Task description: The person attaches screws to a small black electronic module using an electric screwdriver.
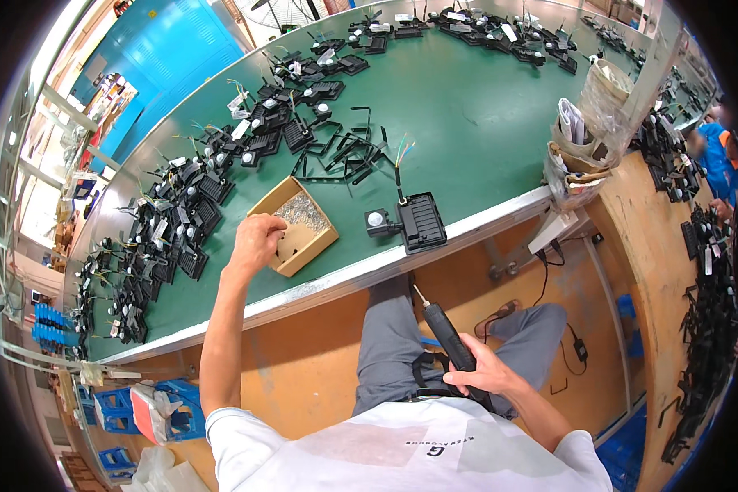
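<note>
My left hand point(258, 241) is over the near left part of an open cardboard box point(324, 244), fingers bunched together in a pinch. What they hold, if anything, is too small to make out. Small silvery screws point(302, 211) are heaped at the far side of the box, with a few dark bits nearer. Low over my lap, my right hand point(485, 371) grips a black electric screwdriver point(448, 334), its thin bit pointing up toward the table edge. Right of the box, a black floodlight point(422, 223) with a white-domed sensor point(377, 220) lies on the table, its coloured wires sticking up.
Loose black brackets point(346, 156) are piled beyond the box. Many similar floodlights point(190, 209) line the left and far sides of the green table point(459, 135). Bags with papers point(578, 143) hang at the right corner post. More lamps sit on a wooden bench point(644, 271) at right.
</note>
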Tool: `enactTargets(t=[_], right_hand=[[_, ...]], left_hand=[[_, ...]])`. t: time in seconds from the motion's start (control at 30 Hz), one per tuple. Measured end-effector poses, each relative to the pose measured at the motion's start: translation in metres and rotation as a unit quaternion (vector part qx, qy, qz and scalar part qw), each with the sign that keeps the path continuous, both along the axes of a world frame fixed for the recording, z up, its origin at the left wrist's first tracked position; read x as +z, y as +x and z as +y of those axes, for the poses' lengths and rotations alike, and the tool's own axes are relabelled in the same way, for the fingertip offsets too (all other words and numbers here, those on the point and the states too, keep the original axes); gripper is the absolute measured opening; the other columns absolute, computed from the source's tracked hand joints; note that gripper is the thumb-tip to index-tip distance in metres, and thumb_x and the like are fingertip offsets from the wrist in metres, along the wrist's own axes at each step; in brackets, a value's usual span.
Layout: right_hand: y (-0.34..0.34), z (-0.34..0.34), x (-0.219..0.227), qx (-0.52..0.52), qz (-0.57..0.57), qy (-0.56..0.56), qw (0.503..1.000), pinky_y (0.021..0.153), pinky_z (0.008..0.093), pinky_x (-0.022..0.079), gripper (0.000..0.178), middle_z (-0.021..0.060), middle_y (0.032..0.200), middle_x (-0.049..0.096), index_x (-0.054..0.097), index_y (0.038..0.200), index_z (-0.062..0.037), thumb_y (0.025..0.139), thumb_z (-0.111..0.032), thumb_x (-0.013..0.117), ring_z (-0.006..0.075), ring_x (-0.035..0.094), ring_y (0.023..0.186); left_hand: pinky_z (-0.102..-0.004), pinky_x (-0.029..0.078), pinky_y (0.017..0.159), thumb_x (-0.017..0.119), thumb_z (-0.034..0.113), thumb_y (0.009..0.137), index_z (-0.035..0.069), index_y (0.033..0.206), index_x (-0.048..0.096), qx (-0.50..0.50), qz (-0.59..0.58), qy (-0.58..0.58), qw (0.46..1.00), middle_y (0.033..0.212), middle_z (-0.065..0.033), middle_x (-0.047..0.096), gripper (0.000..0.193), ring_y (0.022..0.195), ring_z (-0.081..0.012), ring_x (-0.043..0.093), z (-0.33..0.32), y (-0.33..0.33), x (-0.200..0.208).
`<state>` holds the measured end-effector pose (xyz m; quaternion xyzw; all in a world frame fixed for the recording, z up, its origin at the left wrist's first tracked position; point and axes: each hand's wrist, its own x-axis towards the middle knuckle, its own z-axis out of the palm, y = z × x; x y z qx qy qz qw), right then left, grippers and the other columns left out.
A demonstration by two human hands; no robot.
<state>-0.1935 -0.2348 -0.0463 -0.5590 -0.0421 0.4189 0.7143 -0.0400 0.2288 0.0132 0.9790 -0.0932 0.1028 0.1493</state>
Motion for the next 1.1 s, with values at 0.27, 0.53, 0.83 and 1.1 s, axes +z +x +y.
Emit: enactTargets(t=[0.27,0.53,0.83,1.1], right_hand=[[0.0,0.001,-0.003,0.005,-0.005,0.0,1.0,0.05,0.0262,0.047,0.058,0.0016,0.079,0.053,0.045,0.131,-0.0022,0.085,-0.009,0.079,0.01,0.058,0.057],[0.001,0.003,0.006,0.017,-0.014,-0.012,1.0,0.05,0.0258,0.047,0.062,0.0006,0.077,0.053,0.043,0.136,-0.0009,0.086,-0.01,0.078,0.0091,0.057,0.057],[0.026,0.026,0.035,0.009,-0.11,0.006,0.994,0.051,0.0259,0.049,0.068,0.0,0.076,0.054,0.038,0.142,-0.0019,0.087,-0.008,0.078,0.0084,0.058,0.057],[0.029,0.023,0.028,0.004,-0.227,-0.049,0.973,0.057,0.0283,0.05,0.083,0.004,0.083,0.062,0.037,0.146,-0.0001,0.083,-0.026,0.083,0.01,0.06,0.061]], left_hand=[[-0.0414,0.054,0.077,0.066,0.003,0.083,0.0,0.095,0.072,-0.002,-0.037,-0.039,0.999,0.087,-0.0176,0.071,0.013,0.082,-0.0359,0.069,-0.011,-0.002,-0.004],[-0.0256,0.053,0.075,0.068,0.001,0.088,-0.001,0.104,0.072,0.083,0.03,-0.277,0.957,0.082,-0.0035,0.071,0.017,0.077,-0.0117,0.066,-0.019,-0.004,-0.011],[-0.0314,0.057,0.084,0.065,0.004,0.097,-0.001,0.106,0.069,-0.08,0.147,-0.623,0.764,0.097,-0.0041,0.068,0.011,0.088,-0.0166,0.068,-0.124,-0.038,-0.009],[-0.034,0.059,0.081,0.06,0.013,0.103,-0.002,0.109,0.062,-0.121,0.22,-0.693,0.676,0.089,-0.0071,0.065,0.016,0.081,-0.016,0.067,-0.17,-0.034,-0.026]])
